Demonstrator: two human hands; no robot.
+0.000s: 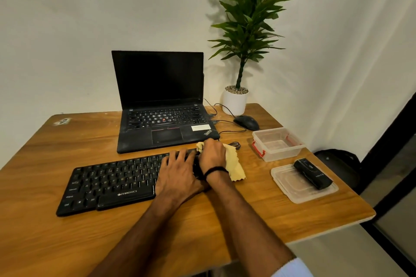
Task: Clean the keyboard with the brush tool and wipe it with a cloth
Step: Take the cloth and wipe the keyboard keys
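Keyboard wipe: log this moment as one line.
phase: cloth wipe | left hand: flat on keyboard | right hand: grips yellow cloth at keyboard's right end | black tool: on lid

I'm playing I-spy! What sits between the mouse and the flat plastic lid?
The head view shows an open clear box with red clips between the mouse and the lid.

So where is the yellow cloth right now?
In the head view, the yellow cloth is toward the right, bunched in the right hand at the right end of the black keyboard, just in front of the laptop.
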